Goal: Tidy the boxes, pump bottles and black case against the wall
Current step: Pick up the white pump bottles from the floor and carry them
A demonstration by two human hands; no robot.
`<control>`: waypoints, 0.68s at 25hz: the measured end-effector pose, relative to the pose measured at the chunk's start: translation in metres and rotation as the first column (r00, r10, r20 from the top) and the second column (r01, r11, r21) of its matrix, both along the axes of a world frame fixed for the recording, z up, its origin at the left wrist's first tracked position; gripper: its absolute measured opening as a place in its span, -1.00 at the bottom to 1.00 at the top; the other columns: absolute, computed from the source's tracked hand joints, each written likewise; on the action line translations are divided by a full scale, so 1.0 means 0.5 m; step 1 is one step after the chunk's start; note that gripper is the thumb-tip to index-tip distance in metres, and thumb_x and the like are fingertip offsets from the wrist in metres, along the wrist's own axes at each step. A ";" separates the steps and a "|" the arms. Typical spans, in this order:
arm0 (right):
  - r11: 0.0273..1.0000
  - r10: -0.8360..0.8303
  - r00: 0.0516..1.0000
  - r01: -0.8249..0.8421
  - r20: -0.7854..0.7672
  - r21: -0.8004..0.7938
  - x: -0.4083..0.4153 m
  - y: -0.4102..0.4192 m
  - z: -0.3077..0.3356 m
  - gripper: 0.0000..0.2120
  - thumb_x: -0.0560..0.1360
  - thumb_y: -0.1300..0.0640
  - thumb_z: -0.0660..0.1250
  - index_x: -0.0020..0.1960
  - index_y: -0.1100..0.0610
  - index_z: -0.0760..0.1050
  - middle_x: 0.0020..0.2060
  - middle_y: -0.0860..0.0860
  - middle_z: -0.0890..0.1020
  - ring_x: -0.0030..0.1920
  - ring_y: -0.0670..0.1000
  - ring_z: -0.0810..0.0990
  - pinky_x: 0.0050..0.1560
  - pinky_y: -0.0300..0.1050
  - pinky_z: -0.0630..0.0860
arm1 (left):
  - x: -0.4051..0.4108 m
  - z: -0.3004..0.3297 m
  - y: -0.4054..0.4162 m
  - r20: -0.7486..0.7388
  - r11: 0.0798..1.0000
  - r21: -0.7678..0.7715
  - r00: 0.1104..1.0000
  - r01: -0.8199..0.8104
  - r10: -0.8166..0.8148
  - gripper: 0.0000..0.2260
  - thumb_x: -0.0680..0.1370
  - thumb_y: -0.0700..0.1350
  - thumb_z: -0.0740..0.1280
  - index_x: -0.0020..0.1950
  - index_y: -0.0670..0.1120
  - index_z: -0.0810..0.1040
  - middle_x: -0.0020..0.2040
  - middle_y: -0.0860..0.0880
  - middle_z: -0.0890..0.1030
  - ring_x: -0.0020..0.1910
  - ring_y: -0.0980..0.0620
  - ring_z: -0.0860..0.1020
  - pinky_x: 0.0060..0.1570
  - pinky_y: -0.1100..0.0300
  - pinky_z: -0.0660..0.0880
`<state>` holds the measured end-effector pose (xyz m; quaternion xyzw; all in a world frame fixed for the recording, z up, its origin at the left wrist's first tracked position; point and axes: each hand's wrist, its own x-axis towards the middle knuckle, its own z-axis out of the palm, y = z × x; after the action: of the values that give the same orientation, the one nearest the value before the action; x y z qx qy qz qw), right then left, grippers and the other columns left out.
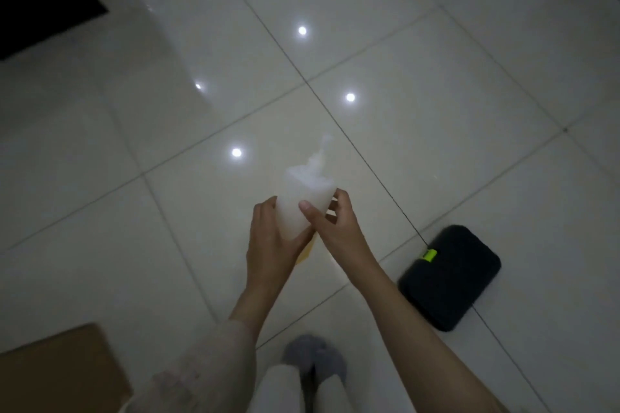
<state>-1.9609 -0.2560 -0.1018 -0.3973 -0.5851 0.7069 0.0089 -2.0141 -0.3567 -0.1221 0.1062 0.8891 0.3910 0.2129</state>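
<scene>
Cardboard box (63, 372) lies flat on the floor (436, 77) at the lower left, away from any wall that I can see. In the middle, the left hand (271, 238) and the right hand (330, 225) hold one white pump bottle (303, 201) in the air, the fingers of both curled around its body. At the right, the black case (449, 277) rests on the tiles, untouched. I judge the task is at an early stage: one bottle is being carried, while box and case are not yet placed.

Dim, lamp glare on floor tiles (419, 84), edges blurred
</scene>
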 end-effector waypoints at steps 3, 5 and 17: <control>0.979 0.191 0.979 -0.186 -0.069 0.078 -0.086 -0.083 0.141 -0.50 0.36 0.00 0.46 0.21 -0.02 0.33 0.00 -0.22 0.52 0.03 -0.19 0.55 -0.08 -0.31 0.56 | -0.043 0.138 -0.098 0.017 0.978 0.087 0.981 -0.192 0.191 -0.42 0.35 0.05 0.47 0.29 -0.04 0.34 0.14 0.05 0.43 0.10 0.07 0.46 -0.04 0.20 0.44; 0.930 0.345 0.935 -0.329 -0.081 0.166 -0.136 -0.146 0.223 -0.48 0.34 0.02 0.48 0.21 -0.01 0.32 -0.03 -0.29 0.48 -0.04 -0.27 0.51 -0.23 -0.44 0.52 | -0.065 0.217 -0.173 0.048 0.943 0.144 0.954 -0.299 0.295 -0.46 0.34 0.02 0.48 0.24 0.01 0.36 0.11 0.09 0.43 0.10 0.10 0.47 0.00 0.21 0.47; 0.536 0.823 0.566 -0.750 -0.045 0.387 -0.421 -0.693 0.372 -0.50 0.28 0.00 0.48 0.10 -0.02 0.29 0.05 -0.04 0.54 0.01 -0.03 0.55 -0.04 0.07 0.61 | -0.185 0.391 -0.823 0.117 0.630 0.218 0.661 -0.745 0.741 -0.78 0.53 -0.24 0.27 0.08 0.04 0.48 0.11 0.02 0.50 0.09 0.10 0.49 -0.08 0.52 0.41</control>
<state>-2.1716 -0.6024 0.0840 -0.0005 -0.8039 0.5665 -0.1815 -2.1067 -0.7682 0.0735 -0.2466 0.7960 0.5522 0.0253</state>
